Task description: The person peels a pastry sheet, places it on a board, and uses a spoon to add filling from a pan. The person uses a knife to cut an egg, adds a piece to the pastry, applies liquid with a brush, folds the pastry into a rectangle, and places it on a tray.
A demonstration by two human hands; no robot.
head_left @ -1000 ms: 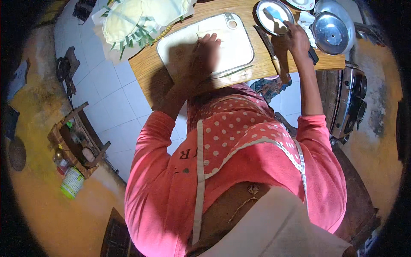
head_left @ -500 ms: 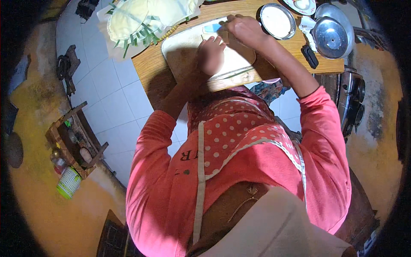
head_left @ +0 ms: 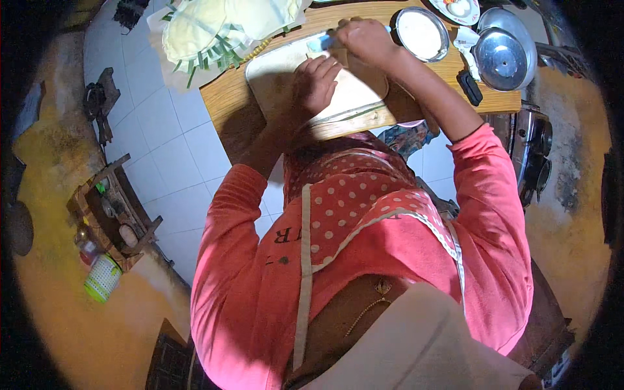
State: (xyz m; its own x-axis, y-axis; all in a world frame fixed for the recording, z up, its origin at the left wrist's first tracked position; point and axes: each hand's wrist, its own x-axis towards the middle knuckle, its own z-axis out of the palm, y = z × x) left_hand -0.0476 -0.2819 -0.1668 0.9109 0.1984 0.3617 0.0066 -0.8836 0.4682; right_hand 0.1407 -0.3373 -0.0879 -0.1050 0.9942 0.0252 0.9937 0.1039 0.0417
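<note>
A white rectangular board or tray [head_left: 354, 97] with a thin dark edge lies on the wooden table before me. My left hand [head_left: 316, 83] rests on its left part, palm down, fingers stretched forward. Beyond those fingertips shows a small pale strip, too small to name. My right hand [head_left: 365, 40] is closed at the board's far edge, around a flat light-blue tool [head_left: 318, 43]. The tool's blue end points left, over the board; the fingers hide its middle, so its exact kind is unclear.
Beside the board at the far left, a cream-coloured mass with green strips [head_left: 224, 49] lies on paper. Along the right stand a bowl of white stuff [head_left: 421, 34], a plate [head_left: 458, 8], a metal lid [head_left: 500, 58] and a black object [head_left: 469, 88]. The table's near edge [head_left: 364, 123] meets my apron.
My right hand has shifted slightly left and nearer, and the blue tool has tilted with it. My left hand's fingers have drawn together a little; it stays on the board.
</note>
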